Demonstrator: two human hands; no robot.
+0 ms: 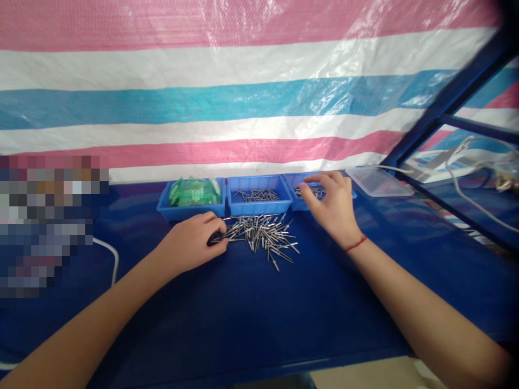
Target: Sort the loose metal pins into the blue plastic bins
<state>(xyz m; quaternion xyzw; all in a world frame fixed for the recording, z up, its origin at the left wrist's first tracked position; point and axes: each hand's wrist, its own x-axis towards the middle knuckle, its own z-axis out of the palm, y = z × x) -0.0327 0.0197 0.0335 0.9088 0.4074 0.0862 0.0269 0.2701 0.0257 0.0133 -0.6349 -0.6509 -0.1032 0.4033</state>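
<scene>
A loose pile of silvery blind rivets [263, 232] lies on the blue table in front of three blue bins. My left hand [197, 240] rests at the pile's left edge. Its fingers and thumb curl round a few rivet ends, partly hidden by the fingers. Over the right bin [300, 204] is my right hand [334, 202], thumb and fingers apart with nothing visible between them; it covers part of that bin. More rivets [318, 191] show inside. The middle bin [259, 208] also contains rivets, and the left bin [162, 208] holds green plastic bags [197, 192].
A clear plastic lid [379, 181] lies right of the bins. A dark blue metal frame [450, 92] and a white cable [474, 197] stand at the right. Another white cable [115, 256] runs along the left. Behind hangs a striped plastic sheet [227, 102]. The far left is pixelated.
</scene>
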